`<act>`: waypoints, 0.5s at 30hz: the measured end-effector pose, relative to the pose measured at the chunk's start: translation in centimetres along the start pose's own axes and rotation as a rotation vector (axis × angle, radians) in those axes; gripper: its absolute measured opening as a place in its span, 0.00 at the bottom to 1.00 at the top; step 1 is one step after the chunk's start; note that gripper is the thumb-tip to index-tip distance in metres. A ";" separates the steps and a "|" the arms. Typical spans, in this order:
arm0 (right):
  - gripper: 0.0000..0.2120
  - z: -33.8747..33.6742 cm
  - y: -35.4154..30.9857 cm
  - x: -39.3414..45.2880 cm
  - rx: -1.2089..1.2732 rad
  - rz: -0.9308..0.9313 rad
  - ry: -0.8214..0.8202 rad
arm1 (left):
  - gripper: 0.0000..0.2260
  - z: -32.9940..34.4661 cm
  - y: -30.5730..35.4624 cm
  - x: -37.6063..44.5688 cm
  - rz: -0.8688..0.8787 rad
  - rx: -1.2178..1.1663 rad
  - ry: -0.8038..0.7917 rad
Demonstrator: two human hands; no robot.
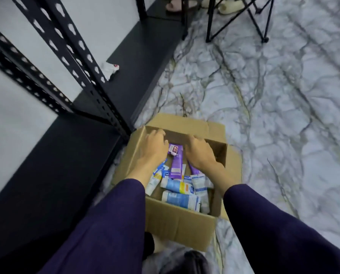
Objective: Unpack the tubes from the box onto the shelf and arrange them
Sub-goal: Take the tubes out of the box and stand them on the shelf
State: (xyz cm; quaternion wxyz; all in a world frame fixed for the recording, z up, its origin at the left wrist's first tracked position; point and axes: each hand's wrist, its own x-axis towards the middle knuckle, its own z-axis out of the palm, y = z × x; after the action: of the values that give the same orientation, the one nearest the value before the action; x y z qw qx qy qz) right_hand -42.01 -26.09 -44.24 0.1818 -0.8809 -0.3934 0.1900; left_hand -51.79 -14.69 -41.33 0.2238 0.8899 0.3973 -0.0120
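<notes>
Both my hands reach into the open brown cardboard box on the marble floor: left hand and right hand, fingers curled among purple and blue-white plastic tubes; whether they grip any, I cannot tell.

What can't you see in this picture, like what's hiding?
- Head view: fingertips of the left hand and right hand are hidden by the hands themselves, so any grip is unclear.
- Tubes in the box: labels too blurred to read.
- Shelf: upper levels cut off by the frame edge.
</notes>
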 end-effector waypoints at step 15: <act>0.23 16.6 4.3 4.0 0.302 0.378 -0.212 | 0.20 15.3 -12.1 3.1 -0.159 0.054 -0.278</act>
State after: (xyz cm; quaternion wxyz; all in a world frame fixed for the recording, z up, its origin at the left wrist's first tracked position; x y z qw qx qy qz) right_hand -44.77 -22.95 -61.35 0.2302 -0.8769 -0.2059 0.3683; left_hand -55.87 -11.67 -60.42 0.2509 0.8512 0.4312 -0.1633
